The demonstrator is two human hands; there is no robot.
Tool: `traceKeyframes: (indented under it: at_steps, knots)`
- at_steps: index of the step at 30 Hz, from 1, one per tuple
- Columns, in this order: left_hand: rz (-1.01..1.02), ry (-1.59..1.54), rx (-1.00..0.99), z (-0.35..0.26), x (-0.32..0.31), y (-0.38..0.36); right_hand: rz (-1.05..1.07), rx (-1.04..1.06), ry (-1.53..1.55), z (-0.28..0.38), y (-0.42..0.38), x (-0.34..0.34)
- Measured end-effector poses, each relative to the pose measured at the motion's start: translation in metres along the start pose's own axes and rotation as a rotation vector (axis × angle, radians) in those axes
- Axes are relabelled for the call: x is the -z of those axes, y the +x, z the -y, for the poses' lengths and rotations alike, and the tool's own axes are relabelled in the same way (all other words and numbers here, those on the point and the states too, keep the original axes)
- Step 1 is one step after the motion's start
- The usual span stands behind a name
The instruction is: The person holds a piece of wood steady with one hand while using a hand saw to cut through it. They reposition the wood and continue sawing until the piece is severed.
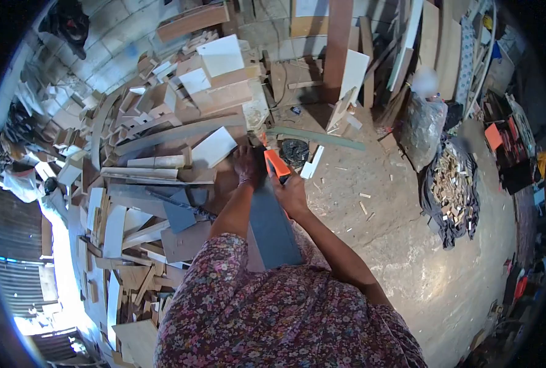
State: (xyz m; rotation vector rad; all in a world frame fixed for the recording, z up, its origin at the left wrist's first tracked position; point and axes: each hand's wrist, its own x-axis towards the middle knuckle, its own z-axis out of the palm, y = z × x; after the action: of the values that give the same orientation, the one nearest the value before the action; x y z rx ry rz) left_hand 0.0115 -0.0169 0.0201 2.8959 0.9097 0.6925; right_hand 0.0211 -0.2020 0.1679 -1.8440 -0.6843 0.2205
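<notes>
My right hand (292, 195) is closed round the black grip of an orange-and-black tool (277, 164), which points away from me. Just left of it, my left hand (245, 164) presses down at the far end of a long dark grey board (274, 224), its fingers stretched out. That board runs from under my hands back towards my body. The tool's working end is hidden by its own orange body. Beside the left hand lies a white panel (214, 147).
Wood offcuts (144, 227) pile up along the left. Ahead are a coiled black bundle (295, 152) and a green strip (322, 138). A plastic bag (422, 132) and a dark sack of wood scraps (454, 184) stand right on the concrete floor (377, 245).
</notes>
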Motion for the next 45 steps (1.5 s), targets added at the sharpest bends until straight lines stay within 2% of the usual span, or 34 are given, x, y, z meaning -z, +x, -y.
traceKeyframes:
  at_steps: [1, 2, 3, 4, 5, 6, 8, 10, 12, 13, 14, 16, 17, 18, 20, 21, 24, 25, 27, 33, 35, 37, 39, 42, 45]
  knots:
    - [0.012, 0.062, -0.086, -0.006, 0.019, 0.002, -0.021, 0.046, -0.07, -0.002, -0.003, -0.002]
    - [0.079, -0.146, 0.151, -0.026, 0.043, 0.004, 0.018, 0.025, -0.102, -0.005, -0.006, 0.002]
    - [0.554, 0.099, 0.119, -0.028, 0.067, 0.023, 0.099, 0.025, -0.121, -0.006, -0.008, 0.003]
    - [0.543, 0.143, 0.236, -0.008, 0.052, 0.008, 0.168, -0.069, 0.071, -0.006, -0.006, -0.003]
    - [0.288, 0.067, 0.212, 0.009, 0.017, -0.005, 0.18, -0.082, 0.117, 0.015, -0.005, 0.002]
    - [0.024, -0.031, 0.118, 0.01, -0.007, -0.001, 0.028, 0.092, 0.116, -0.01, -0.005, -0.013]
    - [-0.028, -0.06, 0.181, -0.011, 0.015, -0.001, 0.138, -0.036, -0.11, 0.001, -0.002, -0.002]
    - [0.044, -0.057, 0.156, -0.014, 0.032, -0.002, 0.111, -0.01, -0.101, 0.007, -0.002, -0.002]
    - [-0.018, -0.073, 0.167, -0.018, 0.036, -0.001, 0.07, 0.037, -0.049, 0.006, 0.006, 0.0]
    - [-0.025, -0.051, 0.07, -0.002, 0.0, -0.003, 0.135, -0.008, -0.104, 0.004, 0.018, 0.001]
    - [-0.019, -0.054, 0.052, -0.002, 0.002, -0.003, 0.119, -0.019, -0.102, 0.002, 0.025, 0.0]
    - [0.113, -0.023, 0.177, -0.006, 0.008, -0.001, 0.168, -0.136, 0.009, -0.001, 0.036, -0.002]
    - [0.054, -0.053, 0.18, -0.009, 0.012, -0.002, 0.121, -0.091, -0.298, 0.004, 0.031, -0.007]
    - [0.056, -0.062, 0.171, -0.011, 0.015, 0.0, 0.104, 0.013, -0.057, 0.005, 0.017, -0.004]
    - [0.04, -0.083, 0.189, -0.013, 0.027, 0.002, 0.071, 0.094, -0.1, 0.023, -0.011, 0.005]
    - [0.083, -0.057, 0.188, -0.016, 0.037, 0.002, 0.063, 0.079, -0.101, 0.029, -0.026, 0.016]
    - [0.074, -0.035, 0.132, -0.001, -0.001, 0.002, 0.1, 0.043, -0.024, 0.041, -0.054, 0.052]
    - [0.076, -0.092, 0.211, -0.013, 0.027, 0.003, 0.111, -0.042, 0.038, 0.041, -0.058, 0.061]
    - [0.053, -0.1, 0.205, -0.013, 0.017, 0.001, 0.119, -0.175, 0.14, 0.039, -0.071, 0.064]
    - [0.078, -0.086, 0.229, -0.011, 0.017, 0.0, 0.214, -0.172, 0.064, 0.05, -0.086, 0.066]
    - [0.069, -0.104, 0.233, -0.014, 0.023, 0.003, 0.186, -0.148, 0.081, 0.037, -0.083, 0.061]
    - [0.008, -0.056, 0.139, -0.012, 0.028, 0.0, 0.163, -0.123, 0.112, 0.026, -0.074, 0.05]
    - [0.035, -0.05, 0.126, -0.008, 0.027, 0.0, 0.096, -0.019, 0.069, 0.021, -0.06, 0.038]
    - [0.029, -0.049, 0.102, -0.001, 0.008, 0.004, 0.055, 0.038, 0.129, 0.011, -0.03, 0.013]
    - [-0.003, -0.037, 0.07, -0.005, 0.016, 0.005, 0.081, -0.077, -0.036, -0.004, 0.002, 0.001]
